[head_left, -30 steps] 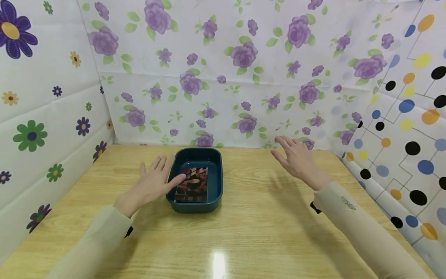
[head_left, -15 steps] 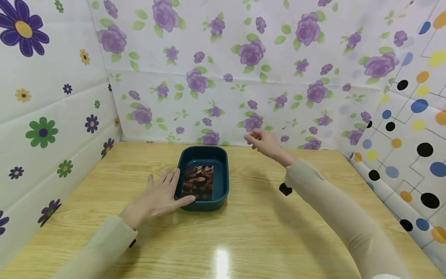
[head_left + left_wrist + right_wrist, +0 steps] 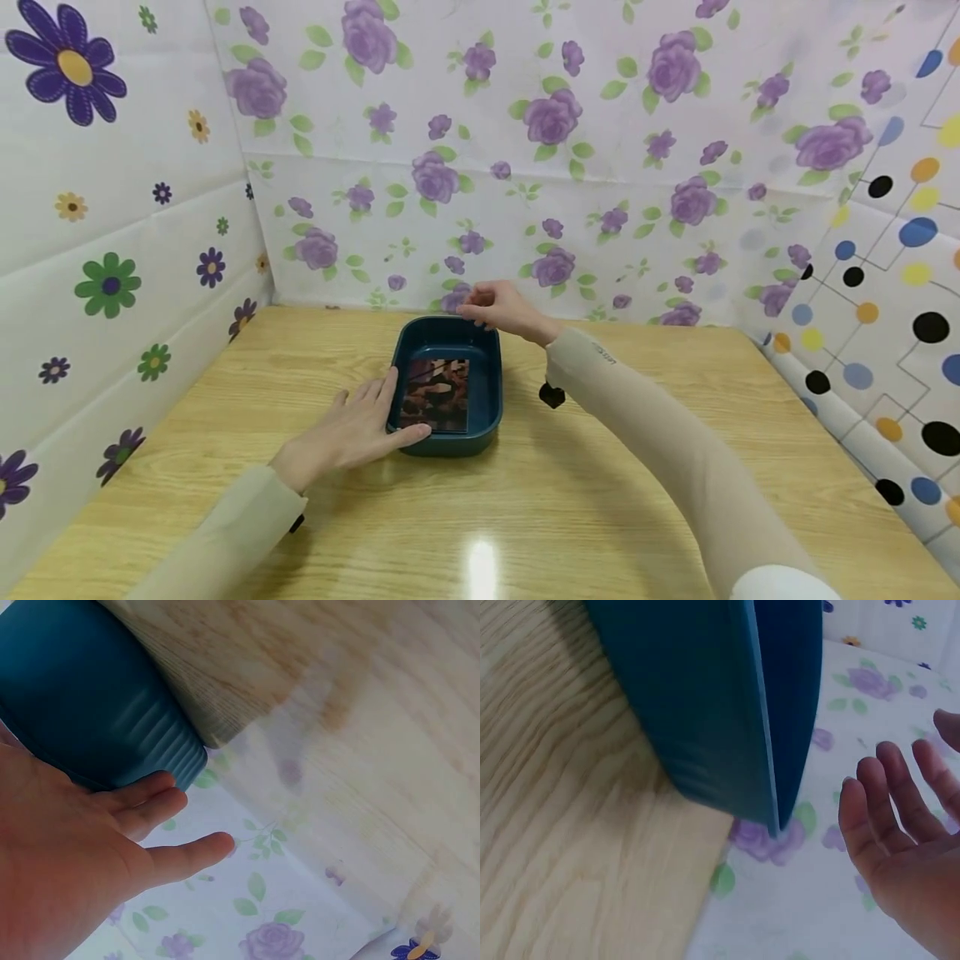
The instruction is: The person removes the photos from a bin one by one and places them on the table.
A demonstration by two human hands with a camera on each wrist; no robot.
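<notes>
A dark teal plastic bin (image 3: 486,400) with rounded corners sits on the table in the head view. Inside, against its left part, lies a flat dark rectangular item (image 3: 438,396) printed with a reddish-brown picture; its kind is unclear. My left hand (image 3: 348,433) rests along the bin's left rim, fingers extended and thumb over the near-left corner. In the left wrist view, those fingers (image 3: 150,799) lie beside the ribbed outer wall. Over the back right corner hovers my right hand (image 3: 506,310), fingers loosely bent and holding nothing; the right wrist view shows it apart from the rim.
The wood-grain table (image 3: 600,500) extends to both sides of the bin. Behind it hangs a white cloth (image 3: 585,208) with purple roses. Daisy-patterned cloth (image 3: 135,217) stands at the left, and dotted cloth (image 3: 907,333) at the right.
My right hand has swung left from the table's right side to above the bin's back right corner, its fingers bending. My left hand has settled on the left rim. The head view has shifted slightly.
</notes>
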